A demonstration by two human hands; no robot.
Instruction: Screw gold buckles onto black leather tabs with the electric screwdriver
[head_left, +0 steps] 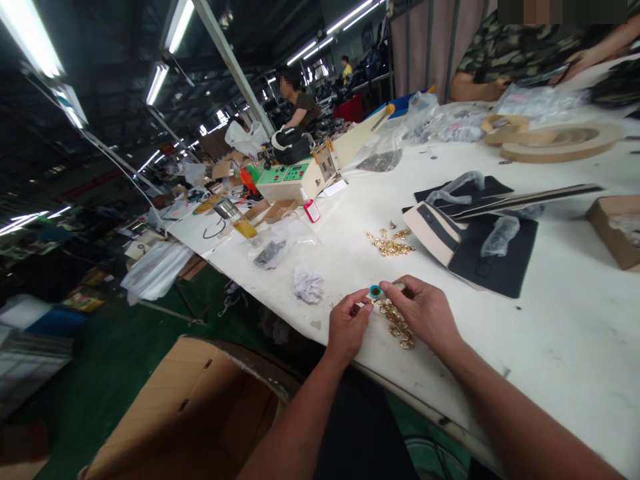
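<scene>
My left hand is closed in a pinch near the table's front edge, with a small gold metal piece at its fingertips. Opposite it, my right hand has thumb and forefinger pressed together; what they hold is too small to make out. Between the fingertips shows a small round teal cap with a dark inside; whether it is held or stands on the table I cannot tell. Below the hands lies a pile of gold metal fittings, partly covered by my right hand. A second pile of gold fittings lies farther back.
Black and beige flat pieces with plastic wrap lie at right, near a cardboard box. Left are crumpled white paper, a red bottle and a green-panelled machine. An open carton stands below. A co-worker's arms are opposite.
</scene>
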